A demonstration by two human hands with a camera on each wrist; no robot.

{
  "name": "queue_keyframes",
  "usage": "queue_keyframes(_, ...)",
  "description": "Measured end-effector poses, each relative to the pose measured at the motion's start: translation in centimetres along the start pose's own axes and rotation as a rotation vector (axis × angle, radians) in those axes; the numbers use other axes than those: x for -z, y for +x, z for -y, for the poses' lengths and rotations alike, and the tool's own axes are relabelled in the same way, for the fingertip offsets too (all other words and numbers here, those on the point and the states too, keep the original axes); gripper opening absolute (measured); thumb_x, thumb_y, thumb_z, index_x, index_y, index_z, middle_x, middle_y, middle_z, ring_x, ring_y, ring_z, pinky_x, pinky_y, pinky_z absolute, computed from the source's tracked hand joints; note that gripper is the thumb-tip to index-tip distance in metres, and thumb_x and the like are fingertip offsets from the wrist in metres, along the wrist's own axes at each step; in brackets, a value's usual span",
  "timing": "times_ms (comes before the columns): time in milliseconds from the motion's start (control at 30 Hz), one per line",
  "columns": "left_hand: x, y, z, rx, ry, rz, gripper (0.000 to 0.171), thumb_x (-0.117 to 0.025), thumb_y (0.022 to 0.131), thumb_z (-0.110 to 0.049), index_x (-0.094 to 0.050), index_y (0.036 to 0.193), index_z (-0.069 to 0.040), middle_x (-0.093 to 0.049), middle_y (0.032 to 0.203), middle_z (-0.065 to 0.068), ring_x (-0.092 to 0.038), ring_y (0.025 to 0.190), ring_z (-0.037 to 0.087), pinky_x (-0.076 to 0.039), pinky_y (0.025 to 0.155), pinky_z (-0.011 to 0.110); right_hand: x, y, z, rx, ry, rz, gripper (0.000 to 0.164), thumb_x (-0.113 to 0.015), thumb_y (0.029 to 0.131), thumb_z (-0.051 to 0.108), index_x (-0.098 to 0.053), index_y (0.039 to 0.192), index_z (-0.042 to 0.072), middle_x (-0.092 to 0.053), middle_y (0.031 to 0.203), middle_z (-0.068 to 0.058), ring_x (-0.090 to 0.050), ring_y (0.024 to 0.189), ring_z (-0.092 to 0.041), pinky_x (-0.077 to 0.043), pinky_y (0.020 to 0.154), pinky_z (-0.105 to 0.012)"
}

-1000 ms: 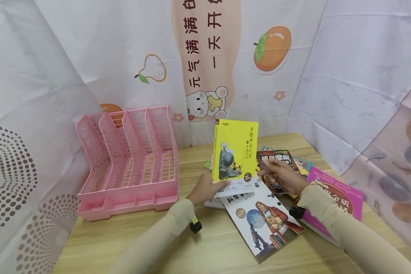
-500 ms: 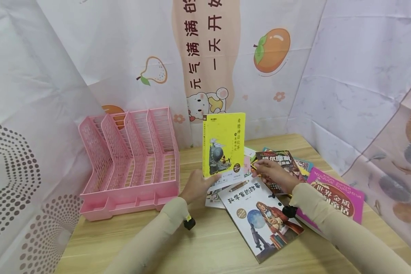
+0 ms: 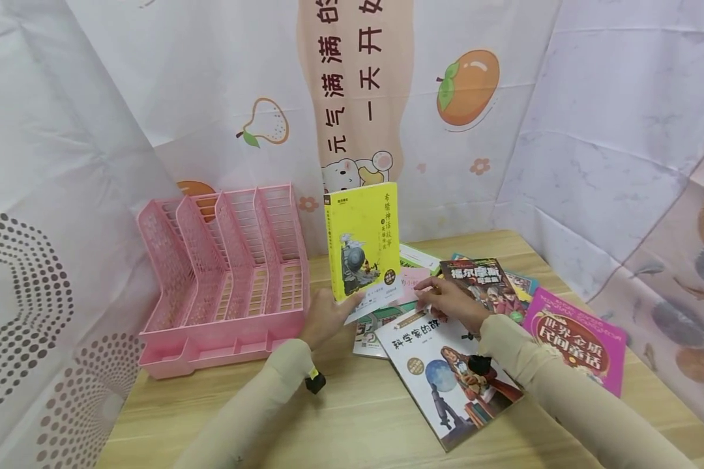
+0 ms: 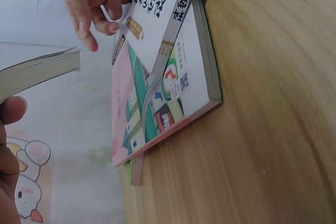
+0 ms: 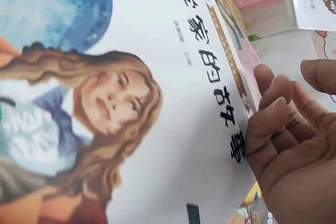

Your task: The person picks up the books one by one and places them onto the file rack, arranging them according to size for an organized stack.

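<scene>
My left hand (image 3: 324, 318) grips a yellow book (image 3: 364, 238) by its lower end, holding it upright above the table. In the left wrist view the page edges of that book (image 4: 42, 73) show beside my thumb. My right hand (image 3: 450, 301), fingers loosely bent and holding nothing, hovers at the top edge of a white book (image 3: 440, 371) with a figure and a globe on its cover. The right wrist view shows that hand (image 5: 294, 145) close beside the white cover. Partly beneath the white book lies a pink and green book (image 4: 152, 114).
A pink file rack (image 3: 229, 273) with several slots stands at the left of the wooden table (image 3: 352, 417). To the right lie a dark book (image 3: 481, 280) and a magenta book (image 3: 575, 339). A green-edged book (image 3: 419, 257) lies behind. Printed cloth (image 3: 469, 182) hangs at the back.
My left hand has carried the yellow book leftward, toward the rack, uncovering more of the books beneath. My right hand has shifted left from the dark book to the white book's top edge.
</scene>
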State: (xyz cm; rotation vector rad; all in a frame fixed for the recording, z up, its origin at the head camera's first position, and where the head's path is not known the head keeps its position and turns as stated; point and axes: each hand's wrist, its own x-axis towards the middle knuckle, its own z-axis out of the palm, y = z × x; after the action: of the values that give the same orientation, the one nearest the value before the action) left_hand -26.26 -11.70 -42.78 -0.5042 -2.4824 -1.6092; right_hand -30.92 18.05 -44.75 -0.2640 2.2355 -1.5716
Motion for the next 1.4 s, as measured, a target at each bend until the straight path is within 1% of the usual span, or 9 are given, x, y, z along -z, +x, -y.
queue_keyframes(133,0.7,0.0,-0.1,-0.004,-0.03,-0.023,0.036,-0.065,0.09,-0.04,-0.07,0.108,-0.01,-0.072,0.097,0.005,-0.07,0.078,0.014,-0.053,0.053,0.029,-0.8,0.3,0.1,-0.005,-0.006,0.0,0.038,-0.052,0.099,0.033,-0.049,0.127,0.008,-0.065,0.103,-0.021,-0.043,0.057,-0.02,-0.038,0.053,-0.031)
queue_keyframes(267,1.4,-0.2,-0.1,-0.011,-0.026,-0.06,0.036,-0.065,0.089,-0.041,-0.068,0.112,-0.012,-0.072,0.101,0.004,-0.07,0.081,0.015,-0.054,0.057,0.029,-1.5,0.5,0.5,0.008,0.004,0.001,0.041,-0.053,0.098,0.032,-0.049,0.128,0.005,-0.064,0.102,-0.022,-0.047,0.06,-0.021,-0.041,0.055,-0.032)
queue_keyframes(433,2.2,-0.3,0.2,-0.077,0.026,-0.12,0.035,-0.066,0.09,-0.037,-0.066,0.111,-0.009,-0.072,0.099,0.006,-0.07,0.078,0.014,-0.054,0.054,0.028,-2.4,0.7,1.0,0.026,0.034,0.043,0.041,-0.051,0.1,0.029,-0.046,0.13,0.002,-0.061,0.106,-0.027,-0.043,0.06,-0.023,-0.042,0.057,-0.036)
queue_keyframes(633,2.1,-0.2,0.7,-0.072,0.044,-0.162,0.035,-0.067,0.089,-0.037,-0.067,0.109,-0.008,-0.072,0.096,0.006,-0.07,0.075,0.012,-0.054,0.052,0.027,-2.7,0.8,1.1,0.027,-0.014,0.054,0.038,-0.052,0.099,0.029,-0.049,0.128,0.004,-0.063,0.102,-0.026,-0.042,0.056,-0.023,-0.042,0.054,-0.037)
queue_keyframes(700,2.3,-0.2,0.7,-0.084,0.057,-0.195,0.037,-0.067,0.089,-0.037,-0.067,0.108,-0.006,-0.072,0.095,0.008,-0.07,0.073,0.013,-0.053,0.052,0.027,-2.9,1.2,1.0,0.038,-0.038,0.057,0.037,-0.052,0.099,0.03,-0.05,0.126,0.005,-0.063,0.099,-0.023,-0.043,0.057,-0.021,-0.041,0.053,-0.035)
queue_keyframes(967,5.1,-1.6,1.0,-0.109,0.133,-0.316,0.033,-0.071,0.087,-0.028,-0.067,0.107,-0.002,-0.072,0.091,0.01,-0.07,0.071,0.016,-0.054,0.051,0.027,-6.2,2.9,2.2,0.042,-0.064,0.169,0.039,-0.054,0.098,0.036,-0.054,0.118,0.003,-0.062,0.101,-0.021,-0.046,0.061,-0.022,-0.044,0.058,-0.035)
queue_keyframes(1133,6.2,-1.9,1.6,-0.155,0.194,-0.367,0.036,-0.071,0.087,-0.028,-0.064,0.113,-0.004,-0.072,0.095,0.011,-0.07,0.075,0.019,-0.055,0.055,0.029,-7.9,3.6,3.2,0.061,-0.132,0.194,0.039,-0.054,0.097,0.038,-0.059,0.105,0.001,-0.064,0.092,-0.017,-0.046,0.061,-0.021,-0.04,0.054,-0.033)
queue_keyframes(1267,6.9,-2.1,2.0,-0.141,0.189,-0.373,0.037,-0.07,0.088,-0.032,-0.063,0.115,-0.008,-0.071,0.099,0.01,-0.07,0.079,0.02,-0.056,0.057,0.031,-8.9,4.2,3.9,0.084,-0.185,0.245,0.045,-0.053,0.096,0.043,-0.06,0.099,-0.001,-0.061,0.078,-0.011,-0.044,0.057,-0.018,-0.037,0.051,-0.032)
queue_keyframes(1400,7.4,-2.3,2.3,-0.138,0.198,-0.38,0.039,-0.069,0.088,-0.032,-0.06,0.119,-0.01,-0.071,0.102,0.01,-0.07,0.082,0.022,-0.056,0.059,0.034,-10.0,4.7,4.4,0.095,-0.226,0.264,0.046,-0.053,0.094,0.05,-0.065,0.098,0.006,-0.055,0.068,-0.005,-0.041,0.052,-0.016,-0.038,0.053,-0.031)
